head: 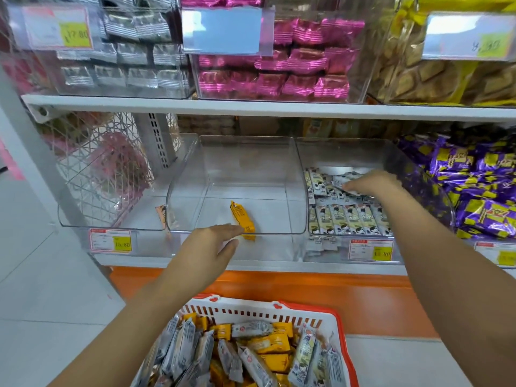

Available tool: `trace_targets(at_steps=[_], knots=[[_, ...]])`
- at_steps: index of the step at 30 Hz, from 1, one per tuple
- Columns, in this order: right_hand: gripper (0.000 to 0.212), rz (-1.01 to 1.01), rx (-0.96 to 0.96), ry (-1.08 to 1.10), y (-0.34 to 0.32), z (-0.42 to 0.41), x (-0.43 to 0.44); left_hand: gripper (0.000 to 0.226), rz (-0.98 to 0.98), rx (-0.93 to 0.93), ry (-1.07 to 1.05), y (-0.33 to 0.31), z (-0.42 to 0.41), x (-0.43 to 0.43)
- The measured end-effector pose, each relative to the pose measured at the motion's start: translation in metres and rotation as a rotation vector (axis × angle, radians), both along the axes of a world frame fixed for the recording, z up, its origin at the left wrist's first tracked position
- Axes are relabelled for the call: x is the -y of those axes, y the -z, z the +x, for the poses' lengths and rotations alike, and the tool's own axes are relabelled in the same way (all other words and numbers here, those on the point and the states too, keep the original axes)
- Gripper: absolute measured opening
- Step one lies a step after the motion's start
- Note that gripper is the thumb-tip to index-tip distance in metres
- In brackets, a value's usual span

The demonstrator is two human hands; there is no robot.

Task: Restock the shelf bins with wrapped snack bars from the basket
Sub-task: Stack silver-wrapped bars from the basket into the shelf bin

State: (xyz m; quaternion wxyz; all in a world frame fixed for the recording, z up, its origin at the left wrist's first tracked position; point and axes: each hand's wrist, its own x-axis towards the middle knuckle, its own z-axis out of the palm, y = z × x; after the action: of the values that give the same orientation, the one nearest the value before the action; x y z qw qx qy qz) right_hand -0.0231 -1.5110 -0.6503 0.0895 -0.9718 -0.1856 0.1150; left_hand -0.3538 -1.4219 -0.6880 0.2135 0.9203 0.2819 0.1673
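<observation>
Lying just beside open L grip (206, 252), yellow bar (242, 220); R grip (368, 185) atop white bars (349, 219), closure unclear.

A red-rimmed white plastic basket (340, 328) at the near edge holds orange-yellow wrapped bars (268, 344) mixed with silver-grey wrapped bars (181, 350). A single orange-yellow bar with dark print (242, 223) lies in the clear plastic middle bin (245, 163). To its right are cream bars with black-and-white figures (349, 219), and far right are purple wrappers with yellow patches (474, 191). Above sit shiny magenta packets (301, 65) and, to the left, silver foil packets (125, 60). The shelf base band (279, 291) is orange.
</observation>
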Motion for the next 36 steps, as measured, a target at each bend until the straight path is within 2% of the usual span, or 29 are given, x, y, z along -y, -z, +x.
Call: trace_targets(at_steps=[4,9,12,15,19,26,28,31,32,34,36], knots=[[0.091,0.035,0.017,0.013,0.012,-0.004,-0.018,0.035,0.003,0.001,0.002,-0.001,0.0,0.0],[0.079,-0.081,0.053,-0.237,0.016,-0.013,-0.036,0.037,-0.015,-0.005,0.012,-0.001,-0.001,-0.001],[0.096,-0.112,0.032,-0.312,0.023,-0.012,-0.033,0.04,-0.017,-0.004,0.014,-0.002,-0.001,-0.002],[0.113,-0.023,0.001,-0.46,0.025,-0.015,-0.025,0.041,-0.017,0.0,0.003,-0.002,-0.001,-0.001],[0.098,0.008,0.049,-0.615,0.027,-0.016,-0.028,0.041,-0.011,0.013,0.003,-0.001,-0.001,-0.001],[0.08,0.015,0.14,-0.549,0.04,-0.016,-0.045,0.038,-0.023,0.042,0.029,-0.003,-0.007,0.001],[0.072,0.088,0.146,-0.501,0.034,-0.027,-0.041,0.033,-0.018,0.084,0.03,-0.003,-0.014,0.004],[0.028,0.39,0.195,-0.431,0.013,-0.059,-0.015,0.023,0.008,0.142,0.032,0.003,-0.03,0.009],[0.024,0.463,0.223,-0.433,0.007,-0.073,0.0,0.02,0.005,0.14,0.041,0.006,-0.036,0.011],[0.04,0.545,0.244,-0.471,0.002,-0.107,0.03,0.023,0.011,0.065,0.048,0.019,-0.051,0.01],[0.046,0.633,0.122,-0.528,0.009,-0.144,0.052,0.035,0.025,-0.099,0.013,0.037,-0.068,0.004]])
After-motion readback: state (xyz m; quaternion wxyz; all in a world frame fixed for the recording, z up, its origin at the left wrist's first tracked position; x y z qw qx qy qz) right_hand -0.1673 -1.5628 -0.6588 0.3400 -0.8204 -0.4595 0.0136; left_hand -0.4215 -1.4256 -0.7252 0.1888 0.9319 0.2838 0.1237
